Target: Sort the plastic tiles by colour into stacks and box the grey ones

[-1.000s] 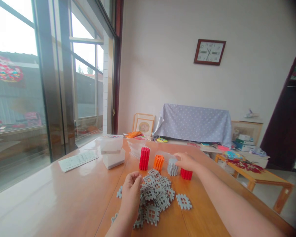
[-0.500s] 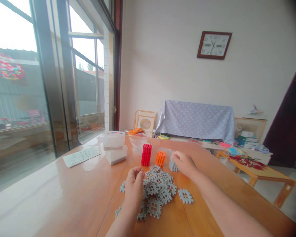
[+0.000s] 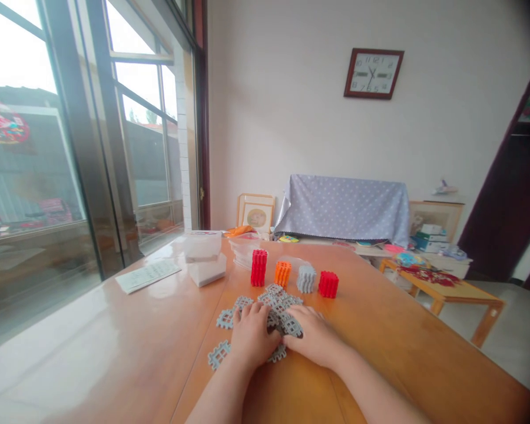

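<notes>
A heap of grey notched plastic tiles (image 3: 287, 321), each with window-like holes, lies in front of me on the table. My left hand (image 3: 254, 333) rests on its near left side, fingers spread over the tiles. At the heap's right side my right hand (image 3: 313, 334) lies with thumb and fingers apart, touching the tiles. The two thumbs nearly meet. Beyond the heap stand a tall red stack (image 3: 259, 268), an orange stack (image 3: 283, 274), a grey stack (image 3: 306, 279) and a shorter red stack (image 3: 328, 284). One loose grey tile (image 3: 219, 354) lies left of my wrist.
Clear plastic boxes (image 3: 205, 259) stand at the far left of the wooden table (image 3: 150, 347), with a printed sheet (image 3: 148, 275) beside them. A transparent container (image 3: 244, 250) is behind the stacks. A low wooden table (image 3: 459, 288) stands off to the right.
My right hand has left the grey stack and come down to the heap. The short red stack shows now. The loose tile on the right no longer lies apart. My left hand has spread its fingers.
</notes>
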